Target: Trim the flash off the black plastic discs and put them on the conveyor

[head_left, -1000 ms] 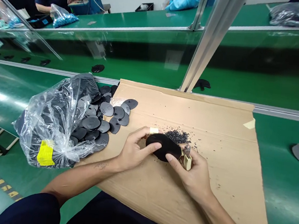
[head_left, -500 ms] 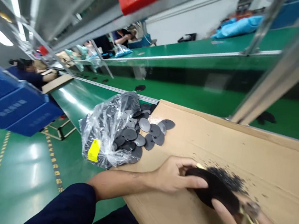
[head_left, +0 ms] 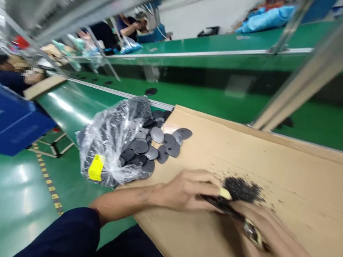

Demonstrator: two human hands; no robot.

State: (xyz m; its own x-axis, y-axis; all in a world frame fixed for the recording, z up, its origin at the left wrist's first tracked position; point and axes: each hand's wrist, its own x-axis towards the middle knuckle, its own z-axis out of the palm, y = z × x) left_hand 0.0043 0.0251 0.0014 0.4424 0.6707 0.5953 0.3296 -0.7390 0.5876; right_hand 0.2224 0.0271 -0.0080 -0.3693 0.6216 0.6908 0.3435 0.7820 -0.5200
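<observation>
A thin black oval disc is held nearly edge-on over the cardboard. My left hand pinches its left end, with a pale yellow cover on one fingertip. My right hand is closed around its right end and blurred by motion. Against the right fingers shows a small shiny metal piece with pale yellow beside it; its kind I cannot make out. Just behind the hands lies a heap of tiny black bits. Several similar black discs spill from a clear plastic bag to the left.
Brown cardboard with a raised back edge covers the bench. Behind it runs a green conveyor belt carrying a few discs. A slanted metal post rises at right. Blue crates and a co-worker are at far left.
The black disc has turned from showing its broad face to nearly edge-on. My right hand has moved left and curled over it. The whole view has shifted slightly.
</observation>
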